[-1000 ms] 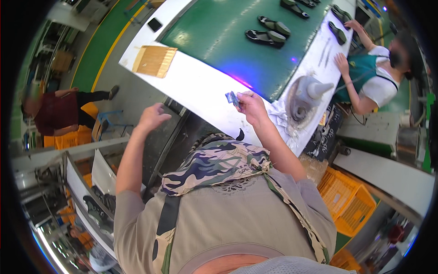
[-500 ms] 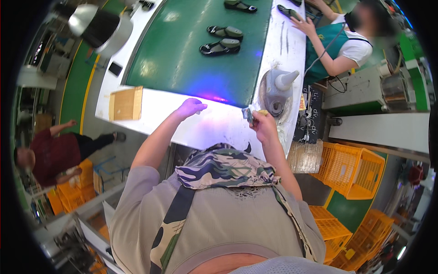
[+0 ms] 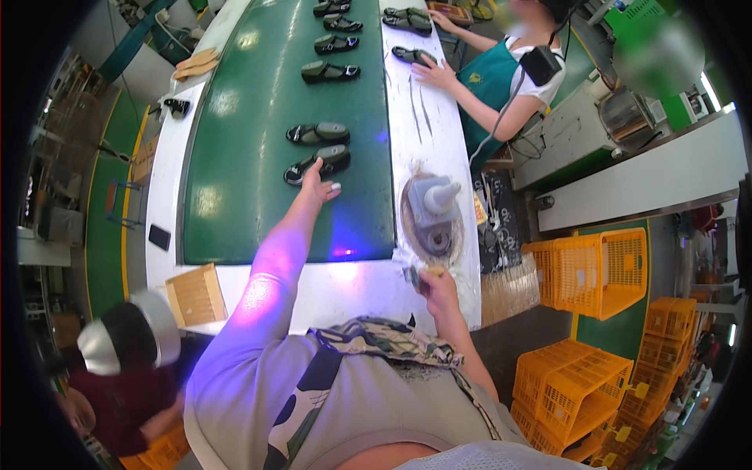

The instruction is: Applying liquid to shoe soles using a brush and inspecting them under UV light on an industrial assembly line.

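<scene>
My left hand [image 3: 315, 186] reaches out over the green belt, its fingers apart. The fingertips reach the edge of the nearer black strappy shoe [image 3: 301, 171], which has a grey-green last in it. A white covering shows on one fingertip. Just beyond lies a matching shoe [image 3: 313, 133]. By the white table edge, my right hand [image 3: 440, 290] is closed round a small tool with a yellowish handle [image 3: 432, 271] and a blue-grey end; its exact kind is unclear. Near that hand, a grey bottle with a pale nozzle [image 3: 435, 197] stands in a stained oval tray [image 3: 410, 227].
More shoes [image 3: 330, 72] sit farther up the green belt [image 3: 235, 180]. A co-worker [image 3: 501, 90] handles shoes at the right. Cardboard [image 3: 196, 294] and a phone [image 3: 159, 236] lie at left. Yellow crates [image 3: 591, 270] stand right; a silver-and-black lamp-like object [image 3: 129, 333] is lower left.
My left hand has moved forward from the table edge to the nearer shoe. My right hand still grips the small tool. The view has shifted, showing more shoes along the belt.
</scene>
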Motion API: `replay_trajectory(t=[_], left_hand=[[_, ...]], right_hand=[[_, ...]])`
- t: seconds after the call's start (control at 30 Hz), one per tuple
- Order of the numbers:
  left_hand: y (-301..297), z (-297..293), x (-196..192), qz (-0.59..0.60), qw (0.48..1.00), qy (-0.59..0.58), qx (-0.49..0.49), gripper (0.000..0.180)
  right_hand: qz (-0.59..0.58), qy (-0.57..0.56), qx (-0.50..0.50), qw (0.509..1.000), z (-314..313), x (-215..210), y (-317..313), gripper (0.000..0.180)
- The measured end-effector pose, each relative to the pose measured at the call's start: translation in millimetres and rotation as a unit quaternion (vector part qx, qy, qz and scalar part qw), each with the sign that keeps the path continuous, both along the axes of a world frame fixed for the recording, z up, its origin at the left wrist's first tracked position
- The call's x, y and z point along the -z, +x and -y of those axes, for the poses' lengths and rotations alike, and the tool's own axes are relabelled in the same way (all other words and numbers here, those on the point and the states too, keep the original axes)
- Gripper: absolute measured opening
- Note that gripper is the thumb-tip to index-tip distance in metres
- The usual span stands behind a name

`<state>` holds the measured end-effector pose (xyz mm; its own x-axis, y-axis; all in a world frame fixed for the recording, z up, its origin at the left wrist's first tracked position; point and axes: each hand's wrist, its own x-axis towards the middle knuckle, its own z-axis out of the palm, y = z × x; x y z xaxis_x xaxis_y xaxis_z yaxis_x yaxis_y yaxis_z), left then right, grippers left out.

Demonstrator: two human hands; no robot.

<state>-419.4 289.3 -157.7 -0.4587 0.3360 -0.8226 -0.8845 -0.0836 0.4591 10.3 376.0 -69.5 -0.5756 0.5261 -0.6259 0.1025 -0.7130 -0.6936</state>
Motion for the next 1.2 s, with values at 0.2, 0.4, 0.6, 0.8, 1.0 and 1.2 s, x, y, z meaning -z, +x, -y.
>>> replay_trajectory(t=[0.2, 0.4, 0.6, 0.8, 1.0, 1.2], left_hand=[[-13.6, -49.0, 1.2, 0.038, 0.998, 0.005, -0.042, 0.081], [-9.5, -46.2, -1.3, 0.068, 0.982, -0.052, -0.168, 0.053], [25.8, 0.0, 38.8, 0.003, 0.99, 0.079, -0.121, 0.044], [49.8, 74.1, 12.5, -0.018, 0.975, 0.221, -0.006, 0.046], [96.2, 115.1, -143.3, -0.266, 0.903, 0.332, 0.055, 0.061], [165.2, 154.1, -192.1, -0.274, 0.86, 0.429, -0.021, 0.082]], right_hand=[[0.061, 0.029, 0.034, 0.997, -12.7, 24.9, 5.9, 0.022], [0.048, 0.021, -0.027, 0.998, -14.3, 2.3, -24.5, 0.019], [0.001, 0.064, -0.057, 0.996, -23.5, 3.1, -46.1, 0.02], [-0.028, 0.092, -0.088, 0.991, -28.6, -5.6, -49.5, 0.02], [-0.04, 0.083, -0.072, 0.993, -32.3, -17.5, -42.1, 0.018], [-0.066, 0.075, -0.103, 0.99, -33.4, -24.5, -46.9, 0.015]])
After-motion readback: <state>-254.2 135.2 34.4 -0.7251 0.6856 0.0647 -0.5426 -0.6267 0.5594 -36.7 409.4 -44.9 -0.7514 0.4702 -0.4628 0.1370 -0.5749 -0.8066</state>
